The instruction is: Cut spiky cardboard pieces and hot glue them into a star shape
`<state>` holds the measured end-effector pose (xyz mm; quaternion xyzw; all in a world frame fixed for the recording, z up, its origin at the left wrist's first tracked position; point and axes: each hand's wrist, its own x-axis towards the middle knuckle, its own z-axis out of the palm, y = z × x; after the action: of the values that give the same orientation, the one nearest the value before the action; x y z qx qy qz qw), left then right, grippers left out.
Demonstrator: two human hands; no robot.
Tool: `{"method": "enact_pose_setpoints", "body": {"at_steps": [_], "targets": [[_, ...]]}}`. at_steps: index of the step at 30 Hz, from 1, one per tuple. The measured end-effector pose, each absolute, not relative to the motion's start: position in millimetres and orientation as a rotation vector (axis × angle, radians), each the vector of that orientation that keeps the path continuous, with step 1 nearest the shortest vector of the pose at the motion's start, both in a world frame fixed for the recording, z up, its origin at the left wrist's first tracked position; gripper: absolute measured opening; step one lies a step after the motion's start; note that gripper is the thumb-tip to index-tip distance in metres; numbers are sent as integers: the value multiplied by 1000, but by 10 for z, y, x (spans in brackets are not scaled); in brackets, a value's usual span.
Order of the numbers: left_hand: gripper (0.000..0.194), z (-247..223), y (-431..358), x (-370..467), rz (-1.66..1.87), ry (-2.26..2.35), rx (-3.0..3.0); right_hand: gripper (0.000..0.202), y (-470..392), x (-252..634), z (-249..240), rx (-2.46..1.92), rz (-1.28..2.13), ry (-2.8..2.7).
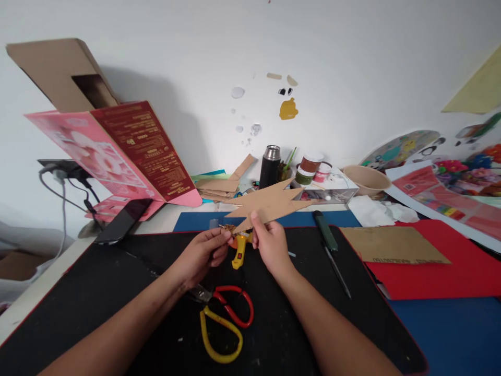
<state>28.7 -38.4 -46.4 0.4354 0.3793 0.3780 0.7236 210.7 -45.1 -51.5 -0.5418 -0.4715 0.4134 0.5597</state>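
Observation:
My right hand (272, 243) pinches a spiky cardboard cutout (270, 202) between thumb and fingers, tilted above the mat. Thumb and index finger of my left hand (209, 250) are pressed together at the cutout's lower left point. A small brownish, crinkled piece (228, 227) shows at those fingertips; its kind is too small to make out. Between and behind my hands is a yellow hot glue gun (239, 253) with a small red switch. Scissors (225, 326) with one red and one yellow handle lie below my left hand, their blades partly hidden by it.
A green-handled utility knife (325, 232) and a thin pen-like tool (337, 271) lie right on the black mat (305, 324). Cardboard (391, 244) rests on red sheets (450, 279). Behind stand a black flask (270, 169) and paint jars (311, 163). Left are a phone (123, 222) and pink box (117, 151).

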Motion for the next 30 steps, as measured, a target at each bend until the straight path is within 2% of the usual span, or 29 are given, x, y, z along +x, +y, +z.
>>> {"method": "enact_pose_setpoints", "body": {"at_steps": [9, 16, 18, 21, 26, 30], "targets": [[45, -464, -386, 297, 867, 830, 1007, 71, -437, 2109, -529, -1283, 965, -1127], [70, -521, -349, 271, 909, 976, 1227, 72, -415, 2115, -552, -1259, 997, -1077], [71, -496, -363, 272, 937, 1039, 1311, 71, -418, 2115, -553, -1252, 1002, -1078], [59, -453, -415, 290, 961, 1106, 1456, 69, -433, 2109, -550, -1257, 1000, -1092], [25, -468, -494, 292, 1021, 1207, 1763, 70, -444, 2086, -569, -1259, 1007, -1120], [13, -520, -498, 255, 1042, 1259, 1901, 70, -430, 2069, -600, -1250, 1010, -1117]]}}
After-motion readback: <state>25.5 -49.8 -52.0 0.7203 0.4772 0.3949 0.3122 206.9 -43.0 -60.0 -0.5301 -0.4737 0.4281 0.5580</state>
